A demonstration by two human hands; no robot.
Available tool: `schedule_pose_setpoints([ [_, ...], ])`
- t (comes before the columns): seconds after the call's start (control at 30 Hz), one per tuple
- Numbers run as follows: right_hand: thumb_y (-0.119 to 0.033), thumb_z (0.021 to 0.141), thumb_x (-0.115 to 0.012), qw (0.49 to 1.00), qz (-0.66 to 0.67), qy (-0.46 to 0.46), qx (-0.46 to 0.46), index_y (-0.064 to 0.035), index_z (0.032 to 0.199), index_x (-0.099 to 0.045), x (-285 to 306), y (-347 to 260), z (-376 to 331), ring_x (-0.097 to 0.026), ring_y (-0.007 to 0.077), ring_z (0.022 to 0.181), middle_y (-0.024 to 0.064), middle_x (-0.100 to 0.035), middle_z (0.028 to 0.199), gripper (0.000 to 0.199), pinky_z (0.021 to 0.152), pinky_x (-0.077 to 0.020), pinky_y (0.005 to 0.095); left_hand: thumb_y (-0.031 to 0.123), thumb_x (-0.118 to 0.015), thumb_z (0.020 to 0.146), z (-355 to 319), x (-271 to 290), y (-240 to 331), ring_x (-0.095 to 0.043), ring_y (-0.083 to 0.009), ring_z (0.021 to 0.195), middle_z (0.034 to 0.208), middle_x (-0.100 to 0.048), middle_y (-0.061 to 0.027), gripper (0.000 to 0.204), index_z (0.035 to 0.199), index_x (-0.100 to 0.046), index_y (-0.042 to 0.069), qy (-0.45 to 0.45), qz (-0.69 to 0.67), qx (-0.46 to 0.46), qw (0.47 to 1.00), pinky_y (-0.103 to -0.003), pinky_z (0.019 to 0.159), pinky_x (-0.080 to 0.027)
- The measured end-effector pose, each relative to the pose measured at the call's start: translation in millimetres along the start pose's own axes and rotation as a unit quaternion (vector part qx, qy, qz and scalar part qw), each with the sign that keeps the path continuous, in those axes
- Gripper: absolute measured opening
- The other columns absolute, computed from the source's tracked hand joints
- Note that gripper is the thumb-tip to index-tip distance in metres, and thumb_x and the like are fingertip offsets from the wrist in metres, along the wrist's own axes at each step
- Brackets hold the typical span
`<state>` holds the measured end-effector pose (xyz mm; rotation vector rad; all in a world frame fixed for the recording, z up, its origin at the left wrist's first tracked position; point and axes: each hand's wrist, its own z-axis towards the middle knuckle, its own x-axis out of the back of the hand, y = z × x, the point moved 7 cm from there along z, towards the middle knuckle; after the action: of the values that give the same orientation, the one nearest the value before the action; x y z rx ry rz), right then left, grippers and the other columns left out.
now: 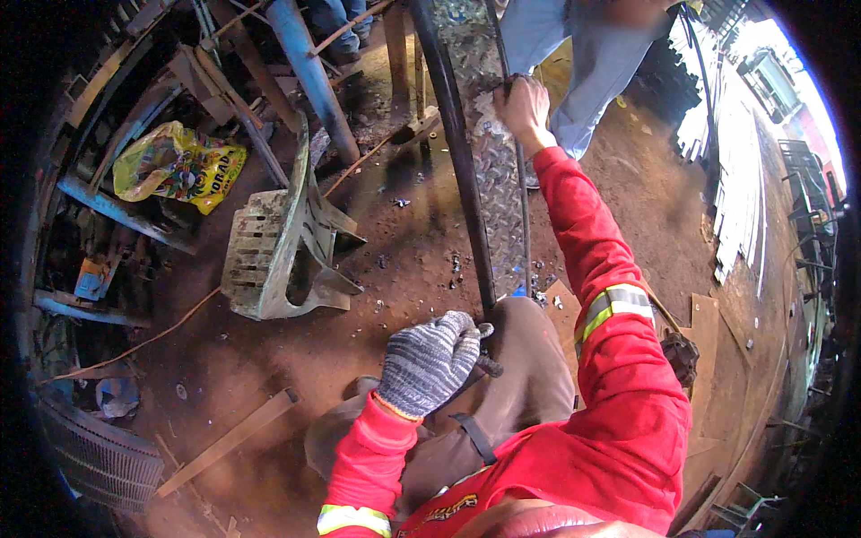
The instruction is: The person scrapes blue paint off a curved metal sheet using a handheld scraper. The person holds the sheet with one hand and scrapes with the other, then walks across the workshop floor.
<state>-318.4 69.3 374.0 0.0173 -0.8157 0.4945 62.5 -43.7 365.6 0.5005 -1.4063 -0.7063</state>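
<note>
A long piece of patterned metal plate with dark raised edges [498,184] stretches away from my knee toward the far side. My bare right hand [525,108] is closed over its right edge, the arm reaching forward in a red sleeve. In a grey striped knit glove, my left hand [429,360] is closed above my lap, just left of the plate's near end. A dark rod-like piece [490,366] sticks out from under the gloved fingers; the rest of it is hidden by the hand.
A worn plastic chair [296,242] lies tipped on the brown floor to the left. Beyond it are a yellow bag [184,170] and blue metal posts [309,76]. Another person in jeans [592,76] stands at the far end. Light metal strips [740,197] lie right.
</note>
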Motion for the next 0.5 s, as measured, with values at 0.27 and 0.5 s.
schedule_pose_setpoints([
  [0.27,-0.028,0.078,-0.065,0.999,-0.031,-0.004,0.033,-0.001,0.082,-0.065,-2.6,2.0,6.3,-0.059,0.0344,0.092,0.018,-0.062,0.091,0.027,0.08,-0.0441,0.0452,0.016,-0.061,0.086,-8.4,10.7,0.0,-0.066,-0.0347,0.072,0.081,-0.067,-0.0172,0.016,0.095,-0.063,0.004,0.026,-0.009,0.0,1.0,-0.042,0.063,-0.053],
  [0.5,-0.031,0.081,-0.062,0.995,-0.04,-0.047,-0.08,0.0004,0.087,-0.066,13.2,75.2,32.5,-0.065,0.0387,0.085,0.0227,-0.066,0.09,0.032,0.077,-0.0504,0.0478,0.018,-0.06,0.087,-14.9,23.9,5.1,-0.065,-0.0346,0.069,0.078,-0.066,-0.0164,0.016,0.094,-0.063,0.005,0.056,-0.012,-0.026,0.998,-0.044,0.061,-0.051],
])
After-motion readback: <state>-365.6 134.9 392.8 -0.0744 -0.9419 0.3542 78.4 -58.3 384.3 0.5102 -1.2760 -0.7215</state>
